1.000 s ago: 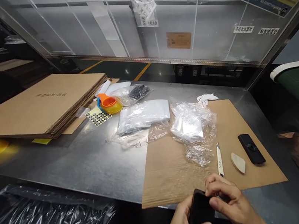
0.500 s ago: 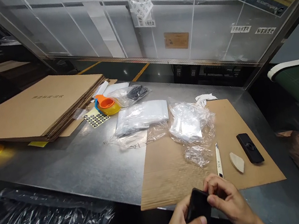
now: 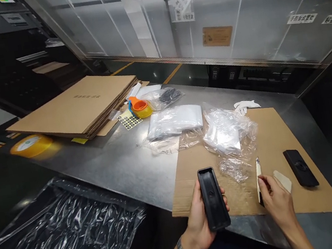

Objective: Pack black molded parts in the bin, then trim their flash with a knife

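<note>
Left hand point(image 3: 199, 224) cups the black case point(image 3: 214, 200) (likely light, stiff; sides suit the grip); right hand point(image 3: 279, 201) nearly closes at the knife point(image 3: 258, 169), hold unclear.

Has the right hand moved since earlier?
Yes. Judged against the cardboard, the right hand has moved forward and slightly right, to the white knife.

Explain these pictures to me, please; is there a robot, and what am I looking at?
No robot here: these are a person's bare hands, filmed by one camera worn on the head, looking forward and down. The left hand holds a hollow black case. The right hand is at a slim white cutter; whether it grips it is hard to tell. On the metal table are a cardboard sheet, clear plastic packaging, a black block, a beige piece and, further left, stacked cardboard.
</note>
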